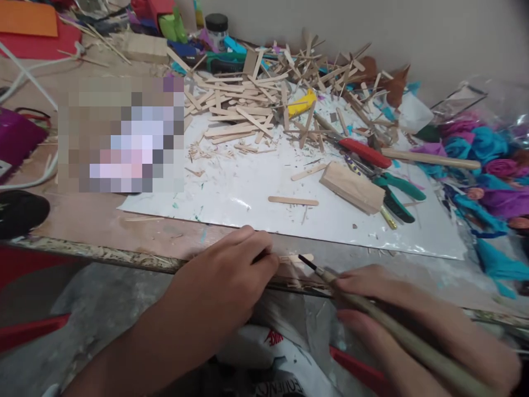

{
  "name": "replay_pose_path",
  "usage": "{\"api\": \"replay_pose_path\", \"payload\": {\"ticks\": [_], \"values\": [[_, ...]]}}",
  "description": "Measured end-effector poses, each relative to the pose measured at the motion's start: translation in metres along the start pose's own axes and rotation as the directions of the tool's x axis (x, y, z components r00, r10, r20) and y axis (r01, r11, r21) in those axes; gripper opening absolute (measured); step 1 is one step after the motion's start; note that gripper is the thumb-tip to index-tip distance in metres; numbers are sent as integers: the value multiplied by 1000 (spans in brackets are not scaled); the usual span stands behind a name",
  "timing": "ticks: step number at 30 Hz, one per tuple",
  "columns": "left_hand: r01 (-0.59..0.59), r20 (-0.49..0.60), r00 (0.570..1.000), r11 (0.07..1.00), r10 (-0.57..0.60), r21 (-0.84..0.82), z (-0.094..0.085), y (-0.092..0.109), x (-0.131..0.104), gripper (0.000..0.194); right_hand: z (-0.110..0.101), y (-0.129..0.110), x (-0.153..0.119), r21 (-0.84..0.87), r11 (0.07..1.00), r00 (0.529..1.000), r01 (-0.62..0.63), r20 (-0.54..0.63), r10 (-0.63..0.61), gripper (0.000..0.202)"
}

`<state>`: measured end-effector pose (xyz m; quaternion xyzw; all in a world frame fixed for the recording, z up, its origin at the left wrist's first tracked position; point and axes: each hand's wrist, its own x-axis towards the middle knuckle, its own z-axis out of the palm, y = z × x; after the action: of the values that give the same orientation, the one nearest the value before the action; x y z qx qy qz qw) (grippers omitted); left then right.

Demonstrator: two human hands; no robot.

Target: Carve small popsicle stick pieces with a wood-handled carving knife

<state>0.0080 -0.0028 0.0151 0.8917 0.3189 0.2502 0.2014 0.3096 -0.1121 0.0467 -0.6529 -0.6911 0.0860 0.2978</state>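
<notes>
At the table's front edge, my left hand (pixel 235 270) presses a popsicle stick (pixel 306 258) down, its fingers curled over the left end. My right hand (pixel 397 309) grips a carving tool (pixel 374 314) with a long wooden handle and a thin dark metal tip. The tip meets the stick near its free right end; whether it cuts into the wood I cannot tell. Another popsicle stick (pixel 293 201) lies flat on the white board (pixel 231 204) just beyond my hands, with small shavings beside it.
A big heap of popsicle sticks (pixel 243 105) covers the back. To the right lie a wooden block (pixel 353 187), green-handled pliers (pixel 399 190), a red-handled tool (pixel 366 153) and colourful crepe paper pieces (pixel 490 143). A blurred patch (pixel 132 138) hides something at left.
</notes>
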Motion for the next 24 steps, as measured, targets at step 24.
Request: {"api": "replay_pose_path", "payload": {"ticks": [24], "values": [[-47, -44, 998, 999, 47, 1, 9, -2, -5, 26, 6, -15, 21, -89, 927, 910, 364, 249, -333, 33]]}}
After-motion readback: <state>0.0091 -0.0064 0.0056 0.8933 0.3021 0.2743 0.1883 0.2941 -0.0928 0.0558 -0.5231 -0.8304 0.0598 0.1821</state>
